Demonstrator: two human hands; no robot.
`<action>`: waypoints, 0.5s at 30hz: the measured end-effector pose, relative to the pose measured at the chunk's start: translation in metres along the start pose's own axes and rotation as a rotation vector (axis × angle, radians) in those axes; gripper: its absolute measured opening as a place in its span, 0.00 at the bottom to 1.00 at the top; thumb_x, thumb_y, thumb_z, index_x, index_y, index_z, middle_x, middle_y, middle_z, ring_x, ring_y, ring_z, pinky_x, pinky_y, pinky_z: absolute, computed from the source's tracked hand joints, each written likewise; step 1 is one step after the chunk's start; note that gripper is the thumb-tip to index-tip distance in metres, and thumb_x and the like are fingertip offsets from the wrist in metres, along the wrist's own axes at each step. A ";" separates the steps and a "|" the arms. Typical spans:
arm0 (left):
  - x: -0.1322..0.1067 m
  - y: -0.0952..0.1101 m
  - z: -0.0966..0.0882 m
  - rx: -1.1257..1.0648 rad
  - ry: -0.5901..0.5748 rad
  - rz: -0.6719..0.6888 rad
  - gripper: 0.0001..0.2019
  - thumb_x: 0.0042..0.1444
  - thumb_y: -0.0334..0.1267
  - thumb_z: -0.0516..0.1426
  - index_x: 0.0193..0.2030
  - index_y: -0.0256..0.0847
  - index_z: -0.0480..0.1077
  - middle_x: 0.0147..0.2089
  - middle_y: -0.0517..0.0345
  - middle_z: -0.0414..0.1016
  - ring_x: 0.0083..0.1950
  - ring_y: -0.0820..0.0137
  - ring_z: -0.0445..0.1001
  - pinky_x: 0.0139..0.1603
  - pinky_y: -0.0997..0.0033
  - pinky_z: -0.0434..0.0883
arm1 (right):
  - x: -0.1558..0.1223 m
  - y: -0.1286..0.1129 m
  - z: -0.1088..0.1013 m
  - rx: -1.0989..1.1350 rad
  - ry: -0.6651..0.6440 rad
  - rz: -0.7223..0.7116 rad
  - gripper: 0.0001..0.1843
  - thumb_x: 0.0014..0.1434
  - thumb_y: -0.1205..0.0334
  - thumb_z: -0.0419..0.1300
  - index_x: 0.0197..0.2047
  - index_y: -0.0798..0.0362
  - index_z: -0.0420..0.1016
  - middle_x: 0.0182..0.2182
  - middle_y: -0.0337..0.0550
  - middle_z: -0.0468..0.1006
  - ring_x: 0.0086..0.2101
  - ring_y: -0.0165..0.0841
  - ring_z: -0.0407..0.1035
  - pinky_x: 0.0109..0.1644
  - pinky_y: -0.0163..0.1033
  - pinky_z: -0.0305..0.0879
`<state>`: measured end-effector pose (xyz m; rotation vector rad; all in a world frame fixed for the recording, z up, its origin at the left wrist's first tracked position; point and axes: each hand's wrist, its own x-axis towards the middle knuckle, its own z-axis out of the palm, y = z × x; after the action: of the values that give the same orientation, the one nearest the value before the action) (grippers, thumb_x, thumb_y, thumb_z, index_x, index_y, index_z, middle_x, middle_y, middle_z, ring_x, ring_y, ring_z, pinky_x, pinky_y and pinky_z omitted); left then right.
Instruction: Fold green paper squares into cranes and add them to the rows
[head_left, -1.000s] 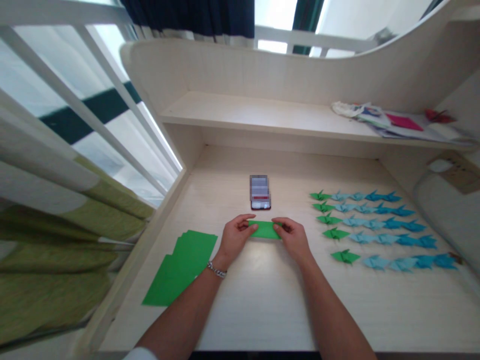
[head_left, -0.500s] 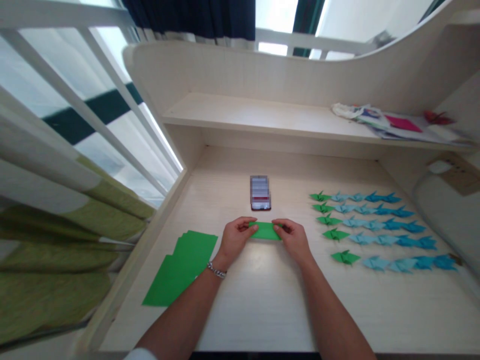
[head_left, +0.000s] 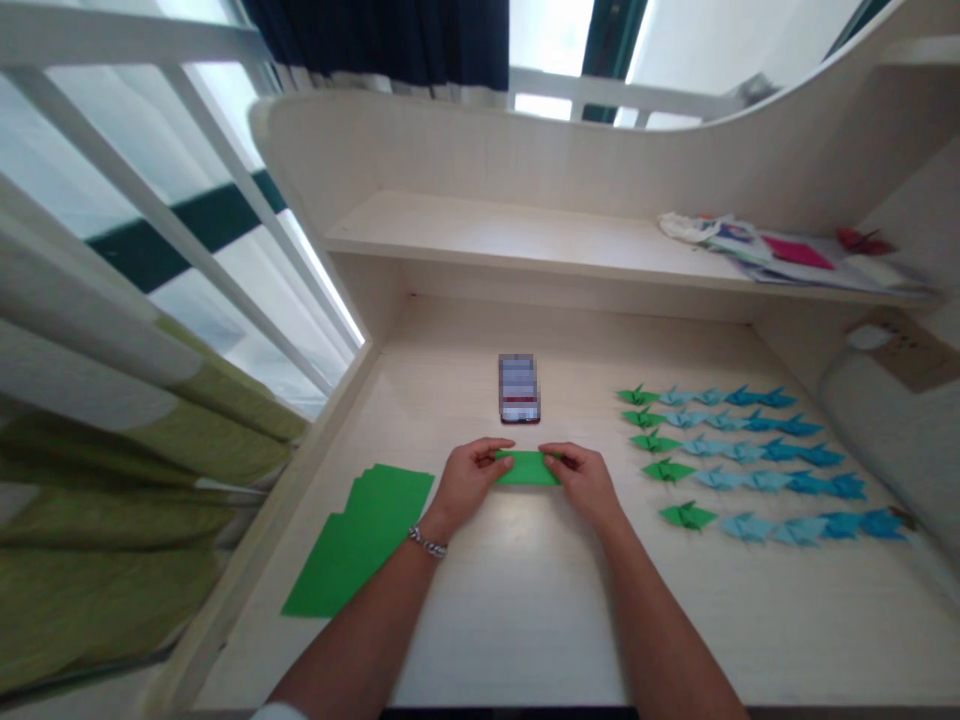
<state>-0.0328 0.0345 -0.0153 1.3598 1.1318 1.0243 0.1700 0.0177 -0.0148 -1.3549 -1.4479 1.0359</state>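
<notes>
A green sheet of paper (head_left: 527, 468), folded into a narrow rectangle, lies on the pale wooden desk (head_left: 510, 600) in front of me. My left hand (head_left: 467, 478) pinches its left end with fingers curled; a metal bracelet sits on that wrist. At the paper's right end, my right hand (head_left: 583, 480) pinches in the same way. Both hands rest on the desk, and their fingertips cover the paper's ends.
A phone (head_left: 518, 388) lies just beyond the paper. A stack of green sheets (head_left: 360, 535) sits at the left. Rows of folded paper cranes, green (head_left: 655, 442) and blue (head_left: 757, 452), fill the right side. Papers (head_left: 780, 255) lie on the shelf above.
Both hands and the folded paper stay almost where they were; the hands have closed in slightly on the paper's ends. The view has shifted a little.
</notes>
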 end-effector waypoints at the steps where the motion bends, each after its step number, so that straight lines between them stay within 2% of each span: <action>1: 0.000 0.000 -0.001 0.024 -0.007 0.008 0.14 0.49 0.40 0.62 0.42 0.37 0.76 0.35 0.52 0.78 0.34 0.69 0.74 0.35 0.70 0.70 | 0.000 -0.001 0.000 -0.007 -0.001 0.006 0.12 0.52 0.61 0.59 0.40 0.50 0.79 0.38 0.44 0.80 0.38 0.37 0.72 0.43 0.42 0.66; 3: 0.000 0.001 -0.003 0.058 -0.017 0.017 0.14 0.49 0.40 0.61 0.41 0.37 0.77 0.37 0.51 0.78 0.36 0.67 0.74 0.37 0.69 0.70 | 0.000 -0.005 -0.001 -0.019 -0.002 0.019 0.12 0.52 0.61 0.59 0.40 0.51 0.79 0.37 0.44 0.80 0.37 0.37 0.72 0.42 0.41 0.67; 9: 0.002 0.007 -0.006 0.055 -0.039 -0.009 0.13 0.48 0.40 0.61 0.40 0.37 0.76 0.33 0.52 0.78 0.32 0.69 0.73 0.33 0.71 0.69 | 0.003 -0.026 -0.007 -0.100 -0.043 -0.005 0.12 0.52 0.63 0.59 0.39 0.51 0.79 0.35 0.43 0.81 0.34 0.35 0.72 0.39 0.39 0.66; 15: 0.008 0.023 -0.005 0.165 -0.171 -0.037 0.10 0.47 0.37 0.61 0.37 0.37 0.76 0.32 0.52 0.78 0.32 0.68 0.74 0.32 0.71 0.70 | 0.008 -0.037 -0.006 -0.238 -0.102 -0.074 0.11 0.52 0.66 0.58 0.37 0.49 0.80 0.34 0.41 0.81 0.34 0.35 0.72 0.40 0.40 0.66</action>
<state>-0.0338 0.0430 0.0077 1.5214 1.1273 0.7852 0.1654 0.0233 0.0224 -1.4185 -1.7287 0.9188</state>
